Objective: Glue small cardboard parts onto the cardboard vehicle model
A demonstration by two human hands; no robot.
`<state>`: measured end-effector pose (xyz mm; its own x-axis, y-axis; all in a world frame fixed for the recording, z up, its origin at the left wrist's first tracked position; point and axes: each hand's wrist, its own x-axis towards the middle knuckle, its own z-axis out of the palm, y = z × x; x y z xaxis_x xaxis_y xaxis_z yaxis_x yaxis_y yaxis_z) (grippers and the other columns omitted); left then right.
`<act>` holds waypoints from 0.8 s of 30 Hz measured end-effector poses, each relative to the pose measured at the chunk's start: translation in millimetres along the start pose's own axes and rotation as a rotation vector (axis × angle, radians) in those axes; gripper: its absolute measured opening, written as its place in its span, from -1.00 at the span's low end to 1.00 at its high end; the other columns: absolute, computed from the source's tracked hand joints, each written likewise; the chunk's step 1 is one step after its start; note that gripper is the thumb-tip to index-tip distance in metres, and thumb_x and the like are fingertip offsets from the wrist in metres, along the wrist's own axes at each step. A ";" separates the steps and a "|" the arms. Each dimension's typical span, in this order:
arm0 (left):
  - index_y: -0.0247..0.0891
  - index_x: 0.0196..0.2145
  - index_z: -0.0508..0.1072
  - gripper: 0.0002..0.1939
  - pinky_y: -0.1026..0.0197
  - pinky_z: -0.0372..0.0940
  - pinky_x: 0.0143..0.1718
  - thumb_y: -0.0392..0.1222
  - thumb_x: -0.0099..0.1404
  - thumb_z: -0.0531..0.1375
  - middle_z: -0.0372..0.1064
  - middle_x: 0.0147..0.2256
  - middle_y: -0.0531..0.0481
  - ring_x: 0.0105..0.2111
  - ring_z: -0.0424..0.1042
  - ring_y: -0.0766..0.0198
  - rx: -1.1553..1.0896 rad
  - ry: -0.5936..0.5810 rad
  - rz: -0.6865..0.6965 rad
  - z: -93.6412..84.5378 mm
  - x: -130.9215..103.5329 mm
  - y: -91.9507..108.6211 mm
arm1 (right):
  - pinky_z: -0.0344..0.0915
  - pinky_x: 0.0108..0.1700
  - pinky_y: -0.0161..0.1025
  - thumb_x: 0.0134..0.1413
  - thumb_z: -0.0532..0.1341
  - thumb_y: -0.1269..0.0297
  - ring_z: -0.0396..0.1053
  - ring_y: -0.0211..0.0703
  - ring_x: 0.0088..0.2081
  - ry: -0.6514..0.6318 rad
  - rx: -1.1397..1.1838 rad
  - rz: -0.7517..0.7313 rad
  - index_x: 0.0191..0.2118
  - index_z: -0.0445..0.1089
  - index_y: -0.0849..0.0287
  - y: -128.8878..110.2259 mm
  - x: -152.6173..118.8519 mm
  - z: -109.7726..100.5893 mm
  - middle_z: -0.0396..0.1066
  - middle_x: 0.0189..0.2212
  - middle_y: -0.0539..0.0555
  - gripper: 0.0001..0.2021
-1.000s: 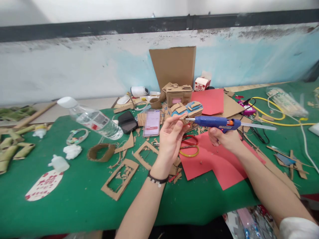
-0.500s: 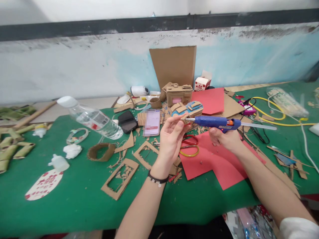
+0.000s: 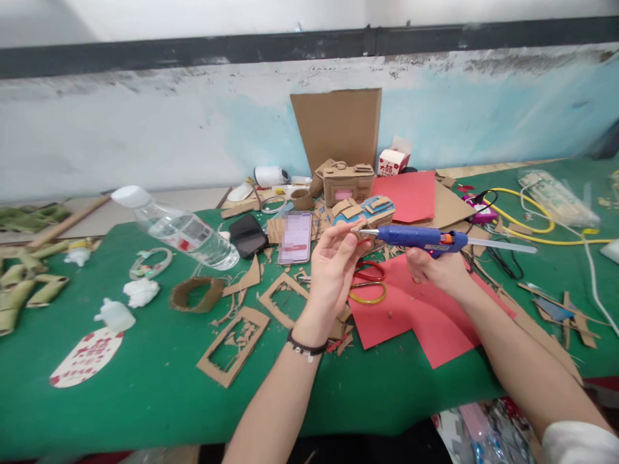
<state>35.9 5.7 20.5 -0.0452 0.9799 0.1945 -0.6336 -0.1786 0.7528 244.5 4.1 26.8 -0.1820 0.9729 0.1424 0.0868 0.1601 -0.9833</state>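
My left hand (image 3: 333, 261) pinches a small cardboard piece (image 3: 360, 229) above the middle of the table; most of the piece is hidden by the fingers. The blue glue gun (image 3: 420, 238) is held level in my right hand (image 3: 435, 267), with a clear glue stick (image 3: 503, 244) poking out of its back. Its metal nozzle reaches the cardboard piece. Scissors with red and yellow handles (image 3: 370, 301) lie just beneath, partly on red paper (image 3: 435, 328). Behind the hands stands a small cardboard camera shape (image 3: 348, 185).
On the green tabletop (image 3: 159, 412), a water bottle (image 3: 184, 232), a black case (image 3: 247, 236), a phone (image 3: 296, 237) and cardboard frames (image 3: 233, 347) lie to the left. Yellow cable (image 3: 546, 237) and a bag of sticks (image 3: 558, 200) are at the right. A cardboard sheet (image 3: 341, 129) leans on the wall.
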 end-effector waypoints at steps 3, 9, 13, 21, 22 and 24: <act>-0.11 -0.14 0.68 -0.63 0.27 0.59 -0.02 0.01 0.19 0.63 0.70 -0.02 0.01 -0.11 0.69 0.29 0.002 0.007 0.002 -0.7 0.0 -0.2 | 0.11 -0.66 -0.18 0.00 0.44 -0.51 0.17 -0.23 -0.73 0.004 0.008 -0.002 -0.48 0.39 0.02 -0.7 0.2 0.9 0.17 -0.78 -0.11 -0.36; -0.10 -0.13 0.70 -0.64 0.27 0.60 -0.02 0.00 0.18 0.64 0.70 -0.04 0.03 -0.10 0.68 0.30 -0.013 0.014 0.000 -1.5 0.2 -0.7 | 0.12 -0.66 -0.21 0.01 0.46 -0.48 0.17 -0.24 -0.72 0.009 0.004 0.009 -0.48 0.42 0.04 2.4 -0.1 -1.1 0.19 -0.78 -0.10 -0.37; -0.10 -0.14 0.71 -0.65 0.26 0.61 -0.02 -0.02 0.17 0.65 0.71 -0.03 0.04 -0.10 0.68 0.31 -0.041 0.012 -0.007 -1.7 1.3 -1.0 | 0.13 -0.64 -0.23 0.06 0.45 -0.45 0.18 -0.25 -0.72 0.000 -0.023 0.005 -0.42 0.47 0.07 5.6 0.6 -3.3 0.20 -0.77 -0.11 -0.40; -0.08 -0.12 0.69 -0.63 0.23 0.60 0.01 0.00 0.20 0.63 0.69 0.00 0.04 -0.08 0.67 0.30 -0.030 0.017 -0.002 -5.7 3.5 -1.3 | 0.12 -0.64 -0.22 0.05 0.45 -0.46 0.18 -0.25 -0.72 0.006 -0.025 0.002 -0.42 0.46 0.07 6.5 1.4 -2.2 0.20 -0.77 -0.12 -0.39; -0.08 -0.12 0.69 -0.63 0.22 0.60 0.00 0.01 0.20 0.63 0.69 0.00 0.04 -0.07 0.67 0.29 -0.029 0.017 0.000 -5.8 3.7 -1.2 | 0.12 -0.63 -0.22 0.05 0.45 -0.45 0.18 -0.26 -0.71 0.006 -0.023 -0.004 -0.41 0.46 0.07 6.5 1.4 -1.9 0.20 -0.76 -0.12 -0.39; -0.08 -0.12 0.69 -0.63 0.23 0.60 -0.01 0.01 0.19 0.64 0.69 0.01 0.03 -0.07 0.67 0.28 -0.031 0.017 0.005 -5.2 4.0 -0.9 | 0.14 -0.63 -0.22 0.06 0.46 -0.43 0.17 -0.27 -0.71 0.005 -0.018 -0.015 -0.41 0.46 0.07 6.5 1.4 -1.7 0.19 -0.76 -0.13 -0.40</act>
<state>32.3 10.2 17.3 -0.0614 0.9804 0.1873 -0.6573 -0.1810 0.7316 246.4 6.8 20.8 -0.1789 0.9711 0.1582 0.1016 0.1781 -0.9788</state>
